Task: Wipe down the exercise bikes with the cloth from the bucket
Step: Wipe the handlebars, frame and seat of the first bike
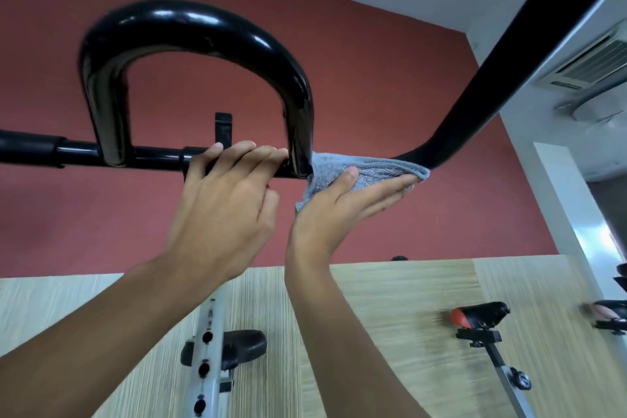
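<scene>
A glossy black handlebar (pixel 190 24) of an exercise bike fills the upper view, with a loop in the middle and a crossbar (pixel 78 151) running left. My left hand (pixel 227 193) grips the crossbar just left of the loop's right leg. My right hand (pixel 342 204) presses a folded grey cloth (pixel 339 170) up against the bar where it bends up to the right (pixel 492 78). The bucket is not in view.
Below stand two more bikes: a grey frame with a black saddle (pixel 244 343) and another saddle with a red tip (pixel 478 314) on a slanted post. A wood-panelled wall (pixel 407 316), a red wall and an air conditioner (pixel 590 64) lie behind.
</scene>
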`<state>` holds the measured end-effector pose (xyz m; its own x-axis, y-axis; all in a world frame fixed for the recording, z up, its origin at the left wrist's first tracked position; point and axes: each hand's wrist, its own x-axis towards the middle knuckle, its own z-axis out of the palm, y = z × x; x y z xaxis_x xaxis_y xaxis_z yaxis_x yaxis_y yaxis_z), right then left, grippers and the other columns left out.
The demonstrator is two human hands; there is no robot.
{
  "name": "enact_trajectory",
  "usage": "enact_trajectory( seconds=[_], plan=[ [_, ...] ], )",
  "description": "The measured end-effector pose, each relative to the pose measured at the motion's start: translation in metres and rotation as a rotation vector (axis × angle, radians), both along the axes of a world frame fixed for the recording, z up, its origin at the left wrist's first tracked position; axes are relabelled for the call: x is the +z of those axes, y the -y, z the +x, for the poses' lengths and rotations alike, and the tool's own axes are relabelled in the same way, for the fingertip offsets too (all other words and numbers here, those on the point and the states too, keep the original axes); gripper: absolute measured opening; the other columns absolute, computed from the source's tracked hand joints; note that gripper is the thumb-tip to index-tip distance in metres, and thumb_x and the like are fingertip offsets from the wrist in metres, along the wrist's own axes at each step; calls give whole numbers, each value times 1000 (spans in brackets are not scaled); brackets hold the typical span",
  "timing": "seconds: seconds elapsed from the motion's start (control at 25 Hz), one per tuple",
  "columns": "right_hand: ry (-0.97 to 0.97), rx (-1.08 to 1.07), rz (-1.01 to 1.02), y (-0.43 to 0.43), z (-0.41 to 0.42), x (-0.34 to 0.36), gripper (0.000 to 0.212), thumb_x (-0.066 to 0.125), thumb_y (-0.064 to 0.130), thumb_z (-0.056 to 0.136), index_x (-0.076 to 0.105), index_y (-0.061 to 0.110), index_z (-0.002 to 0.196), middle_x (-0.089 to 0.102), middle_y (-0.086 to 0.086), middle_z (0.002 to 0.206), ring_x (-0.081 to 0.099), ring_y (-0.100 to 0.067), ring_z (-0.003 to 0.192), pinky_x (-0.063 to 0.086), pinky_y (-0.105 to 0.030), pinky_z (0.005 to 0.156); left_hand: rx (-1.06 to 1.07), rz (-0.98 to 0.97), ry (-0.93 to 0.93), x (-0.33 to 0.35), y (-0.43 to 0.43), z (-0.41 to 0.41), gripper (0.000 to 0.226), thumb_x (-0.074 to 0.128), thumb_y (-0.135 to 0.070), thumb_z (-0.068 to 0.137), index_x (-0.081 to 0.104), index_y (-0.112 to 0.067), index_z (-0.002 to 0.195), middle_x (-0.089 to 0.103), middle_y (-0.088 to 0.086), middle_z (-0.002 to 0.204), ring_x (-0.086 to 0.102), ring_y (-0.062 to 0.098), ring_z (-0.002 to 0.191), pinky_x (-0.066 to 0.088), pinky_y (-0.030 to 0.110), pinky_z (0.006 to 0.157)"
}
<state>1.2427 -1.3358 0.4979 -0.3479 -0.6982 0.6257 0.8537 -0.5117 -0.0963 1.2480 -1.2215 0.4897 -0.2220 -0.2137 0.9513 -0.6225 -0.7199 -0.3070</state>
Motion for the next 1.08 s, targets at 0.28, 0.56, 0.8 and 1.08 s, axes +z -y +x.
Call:
enact_trajectory(
  seconds=[0.28, 0.56, 0.8, 1.08],
  plan=[
    [-136, -263, -69, 31, -55, -56, 61, 34, 14, 108, 2, 24, 159, -2, 10, 167, -5, 5, 150, 2, -3, 113, -148, -26, -235, -10, 8, -22, 57, 43, -23, 92, 37, -19, 149, 39, -4, 154, 17, 16, 150, -2, 40, 124],
    [-27, -580, -422, 33, -155, -27, 60, 34, 5, 105, -2, 11, 153, -5, -12, 165, -3, -15, 154, 5, -27, 124, -391, -159, -565, -33, 13, -105, 54, 51, -41, 96, 38, -23, 146, 45, -5, 142, 41, 17, 135, 36, 41, 109],
    [-5, -667, -534, 25, -194, -10, 63, 37, 0, 103, 2, 12, 154, -2, -14, 161, -2, -8, 153, 8, -26, 123, 139, 26, 63, -38, -23, -147, 29, 46, -29, 87, 68, -11, 90, 64, 8, 96, 58, 31, 87, 42, 47, 79],
    [-154, -572, -533, 8, -224, -4, 62, 40, 24, 105, 3, 29, 155, 3, 6, 161, 5, -12, 153, 15, -34, 124, 298, -13, -136, 28, -43, -167, 51, 36, -41, 90, 66, -7, 112, 67, 12, 112, 60, 34, 108, 30, 54, 109]
  ],
)
